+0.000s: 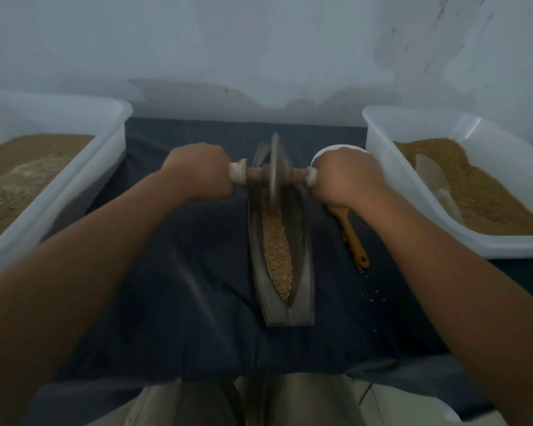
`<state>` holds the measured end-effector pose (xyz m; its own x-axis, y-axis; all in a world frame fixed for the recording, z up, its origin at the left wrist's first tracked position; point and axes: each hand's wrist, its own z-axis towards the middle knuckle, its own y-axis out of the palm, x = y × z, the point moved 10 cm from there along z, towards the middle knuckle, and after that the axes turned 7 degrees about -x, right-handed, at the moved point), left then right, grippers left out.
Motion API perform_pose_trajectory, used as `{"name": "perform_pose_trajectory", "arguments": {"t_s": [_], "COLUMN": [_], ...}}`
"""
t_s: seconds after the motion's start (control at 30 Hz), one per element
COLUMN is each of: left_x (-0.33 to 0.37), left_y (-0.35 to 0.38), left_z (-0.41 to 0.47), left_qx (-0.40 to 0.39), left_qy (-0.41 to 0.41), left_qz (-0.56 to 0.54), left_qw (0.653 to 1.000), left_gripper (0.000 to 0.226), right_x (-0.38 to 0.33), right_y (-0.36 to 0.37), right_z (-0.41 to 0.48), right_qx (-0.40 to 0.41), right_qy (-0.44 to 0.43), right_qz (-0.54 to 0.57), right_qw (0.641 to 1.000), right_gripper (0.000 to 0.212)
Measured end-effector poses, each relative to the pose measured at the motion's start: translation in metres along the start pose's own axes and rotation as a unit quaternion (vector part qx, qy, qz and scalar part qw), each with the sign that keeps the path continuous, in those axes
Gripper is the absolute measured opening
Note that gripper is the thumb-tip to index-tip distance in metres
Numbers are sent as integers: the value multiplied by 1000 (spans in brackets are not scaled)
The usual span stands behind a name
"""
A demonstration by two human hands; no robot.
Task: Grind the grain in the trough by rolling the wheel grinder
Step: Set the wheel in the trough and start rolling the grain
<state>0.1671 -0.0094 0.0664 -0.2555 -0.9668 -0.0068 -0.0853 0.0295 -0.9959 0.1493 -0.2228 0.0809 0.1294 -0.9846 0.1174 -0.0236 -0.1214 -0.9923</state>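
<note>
The left hand [199,172] and the right hand [346,176] each curl tightly round one end of the axle of the wheel grinder [274,155], whose disc stands upright midway between them in the far part of the trough [303,259]. The grain [277,244] lies along the trough's groove from the disc back towards the person. A scoop [353,241] lies partly under the right hand, and a white tub [74,192] of meal sits outside the left hand, another tub [413,192] outside the right.

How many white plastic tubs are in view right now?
2. The left tub sits left of the trough; the right tub sits right of it, both on the dark cloth. More could lie outside the frame.
</note>
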Motion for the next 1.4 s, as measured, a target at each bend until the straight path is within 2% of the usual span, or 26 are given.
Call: {"name": "perform_pose_trajectory", "arguments": {"t_s": [0.13,0.23,0.3,0.4,0.5,0.57,0.67,0.73,0.83,1.03,1.13,1.23,1.27,1.33,1.4], "left_x": [13,22,19,6,-8,-6,5,9,8,-9,-3,10,11,10,9], "left_y": [25,28,25,22,10,13,34,43,45,5,4,33,42,49,51], "left_z": [-53,-96,-85,-33,-1,-4,-43,-78,-92,-4,1,-44,-64,-92,-88], "left_qx": [-51,21,24,-34,-24,-31,-97,-78,-25,-16,-38,-124,-131,-111,-82], "left_qy": [67,111,96,43,-5,-4,49,83,80,-17,0,76,91,99,94], "left_qz": [-1,33,33,-7,-23,-27,-47,-43,-5,-18,-9,-31,-40,-43,-36], "left_qw": [996,993,995,998,999,999,993,993,996,1000,999,989,986,988,992], "left_gripper": [23,24,25,28,27,26,23,20,22,28,25,20,20,24,25], "right_x": [1,4,4,-1,-4,-5,-7,-6,-1,2,2,0,-1,-4,-3], "right_y": [26,40,38,15,-7,-9,13,24,27,0,-1,20,24,21,19], "right_z": [-51,-95,-87,-43,-5,0,-40,-81,-95,0,7,-43,-67,-102,-96], "right_qx": [-112,-160,-131,-20,35,25,-65,-96,-78,29,9,-73,-86,-56,-61], "right_qy": [-51,-67,-65,-39,-19,-19,-58,-91,-94,-12,-8,-57,-78,-107,-109], "right_qz": [39,63,51,9,-9,-15,8,23,29,-3,-18,28,37,28,22], "right_qw": [992,983,988,999,999,999,996,991,992,999,1000,995,993,992,992], "right_gripper": [17,20,22,23,26,26,21,18,22,23,25,20,18,17,20]}}
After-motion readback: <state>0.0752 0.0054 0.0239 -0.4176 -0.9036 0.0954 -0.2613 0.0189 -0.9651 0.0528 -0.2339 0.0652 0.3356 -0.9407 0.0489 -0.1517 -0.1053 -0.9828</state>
